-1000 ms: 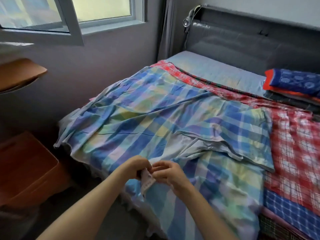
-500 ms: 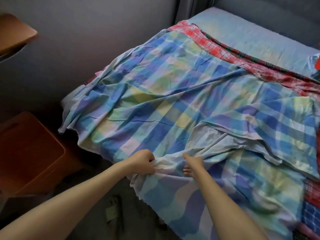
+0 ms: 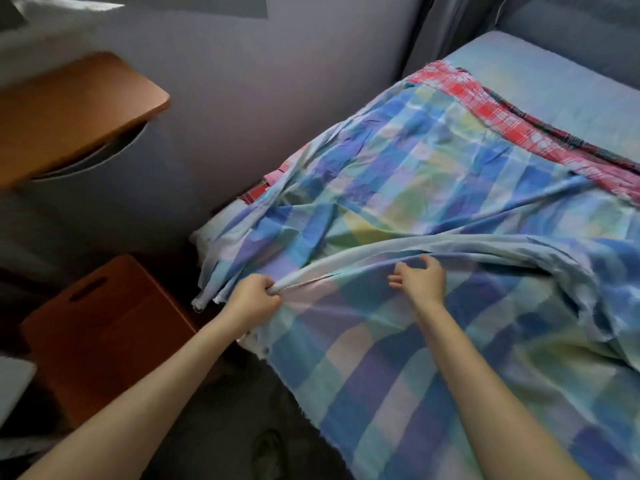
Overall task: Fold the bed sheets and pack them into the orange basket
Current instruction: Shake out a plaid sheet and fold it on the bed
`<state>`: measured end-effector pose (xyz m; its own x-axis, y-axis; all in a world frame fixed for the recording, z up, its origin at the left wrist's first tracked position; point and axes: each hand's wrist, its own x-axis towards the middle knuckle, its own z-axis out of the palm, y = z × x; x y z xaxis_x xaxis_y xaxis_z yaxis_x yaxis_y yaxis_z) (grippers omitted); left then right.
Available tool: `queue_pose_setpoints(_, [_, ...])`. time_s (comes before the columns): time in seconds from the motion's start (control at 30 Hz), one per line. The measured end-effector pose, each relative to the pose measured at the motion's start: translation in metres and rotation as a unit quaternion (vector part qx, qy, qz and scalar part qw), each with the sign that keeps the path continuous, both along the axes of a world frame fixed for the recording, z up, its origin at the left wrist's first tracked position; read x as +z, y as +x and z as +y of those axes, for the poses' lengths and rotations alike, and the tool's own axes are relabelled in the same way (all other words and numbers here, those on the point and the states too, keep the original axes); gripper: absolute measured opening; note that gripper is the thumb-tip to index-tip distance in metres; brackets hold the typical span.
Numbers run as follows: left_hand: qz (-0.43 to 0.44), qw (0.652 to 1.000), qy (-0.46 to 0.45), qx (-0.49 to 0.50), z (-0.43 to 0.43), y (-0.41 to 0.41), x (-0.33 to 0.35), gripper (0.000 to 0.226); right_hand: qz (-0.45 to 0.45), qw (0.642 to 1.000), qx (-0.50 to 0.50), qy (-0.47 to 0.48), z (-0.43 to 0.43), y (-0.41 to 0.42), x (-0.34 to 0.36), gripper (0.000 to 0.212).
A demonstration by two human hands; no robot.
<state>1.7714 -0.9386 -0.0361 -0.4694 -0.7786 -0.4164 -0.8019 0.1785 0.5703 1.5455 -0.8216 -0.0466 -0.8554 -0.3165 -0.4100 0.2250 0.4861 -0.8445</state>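
A blue, green and yellow checked bed sheet [image 3: 433, 188] lies spread over the bed, its near part draped over the bed's edge. My left hand [image 3: 252, 299] grips the sheet's folded edge near its left corner. My right hand [image 3: 420, 280] rests on the sheet a little to the right, fingers relaxed along the same fold ridge. A red checked sheet [image 3: 485, 109] lies under the blue one and shows at the far side. An orange box-like container [image 3: 104, 327] with a handle slot stands on the floor to the left of the bed.
A wooden shelf [image 3: 76, 109] juts from the grey wall at upper left. The pale blue mattress [image 3: 554, 81] shows at the far right by the dark headboard. Dark floor [image 3: 214, 427] lies between the container and the bed.
The view has swung down and left. Both hands moved apart along the sheet's edge; the left keeps its grip while the right has slid right and opened onto the fold.
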Motion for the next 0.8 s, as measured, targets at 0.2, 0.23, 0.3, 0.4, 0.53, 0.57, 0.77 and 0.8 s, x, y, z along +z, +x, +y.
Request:
queue_pose_setpoints(0.2, [0.021, 0.996, 0.064, 0.058, -0.046, 0.004, -0.065, 0.030, 0.117, 0.916, 0.379, 0.063, -0.036, 0.127, -0.036, 0.029])
queue_pose_setpoints(0.23, [0.038, 0.994, 0.084, 0.065, -0.052, 0.004, -0.073, 0.032, 0.108, 0.892, 0.432, 0.072, -0.042, 0.142, -0.046, 0.038])
queue_pose_setpoints(0.3, [0.061, 0.986, 0.130, 0.089, -0.060, 0.005, -0.087, 0.031, 0.125, 0.863, 0.479, 0.102, -0.050, 0.161, -0.061, 0.053])
queue_pose_setpoints(0.4, [0.063, 0.972, 0.200, 0.110, -0.072, 0.013, -0.104, 0.014, 0.163, 0.872, 0.447, 0.110, -0.061, 0.173, -0.079, 0.042])
queue_pose_setpoints(0.53, [0.091, 0.926, 0.338, 0.141, -0.085, 0.030, -0.113, 0.023, 0.140, 0.873, 0.461, 0.077, -0.072, 0.166, -0.096, 0.024])
queue_pose_setpoints(0.57, [0.097, 0.914, 0.367, 0.147, -0.089, 0.034, -0.115, 0.020, 0.133, 0.867, 0.477, 0.063, -0.073, 0.162, -0.098, 0.023])
queue_pose_setpoints(0.77, [0.127, 0.871, 0.436, 0.190, -0.089, 0.046, -0.133, 0.011, -0.007, 0.891, 0.453, 0.032, -0.081, 0.150, -0.113, 0.017])
queue_pose_setpoints(0.8, [0.128, 0.867, 0.440, 0.196, -0.088, 0.046, -0.135, 0.015, -0.004, 0.895, 0.444, 0.037, -0.081, 0.152, -0.115, 0.014])
